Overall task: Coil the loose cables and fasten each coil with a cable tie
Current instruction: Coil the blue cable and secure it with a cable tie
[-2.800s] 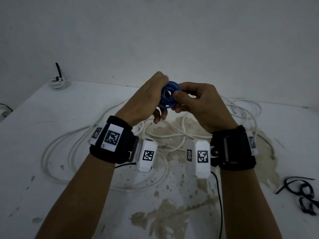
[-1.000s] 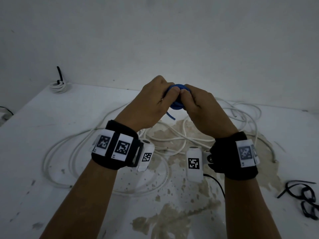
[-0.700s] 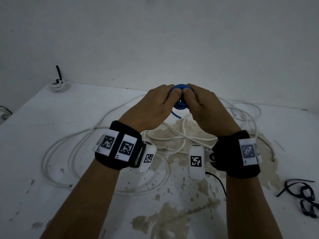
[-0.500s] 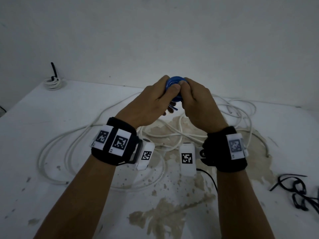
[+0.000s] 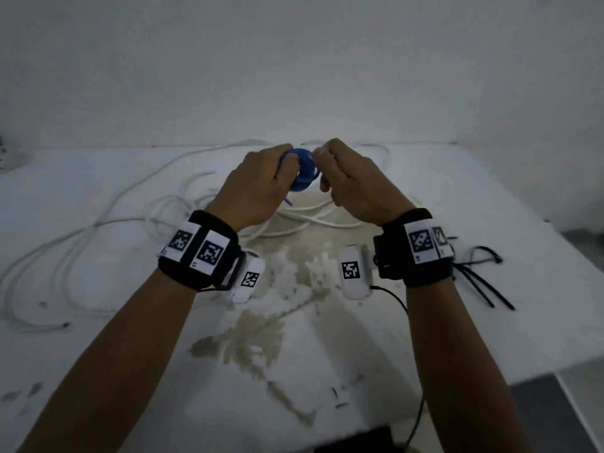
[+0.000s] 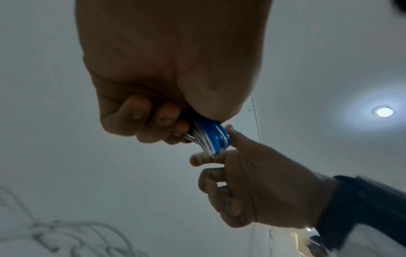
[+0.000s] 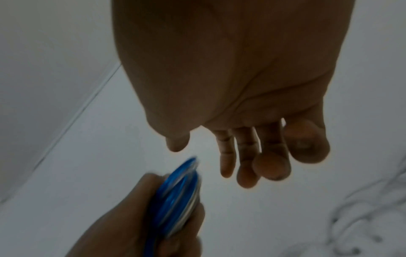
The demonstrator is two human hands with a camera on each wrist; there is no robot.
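From the head camera, the left hand (image 5: pixel 258 188) is gripping a small blue coil (image 5: pixel 302 171) held up above the table (image 5: pixel 457 197), fingers curled round it. The right hand (image 5: pixel 353 188) is sitting just beside the coil with its fingers bent. A loose white cable (image 5: pixel 98 223) is sprawling uncoiled across the table, and black cable ties (image 5: pixel 480 279) are lying to the right, near the right wrist.

From the left wrist, the blue coil (image 6: pixel 211 137) is showing white strands among the blue, and the right hand's fingertips (image 6: pixel 197 159) seem to be brushing its edge, though blur is making contact uncertain.

From the right wrist, the right hand (image 7: pixel 252 139) is hanging with relaxed, extended fingers, holding nothing, slightly apart from the coil (image 7: pixel 178 196).

Judging by this, the blue coil is wound but carrying no visible tie; the white cable is waiting entirely.
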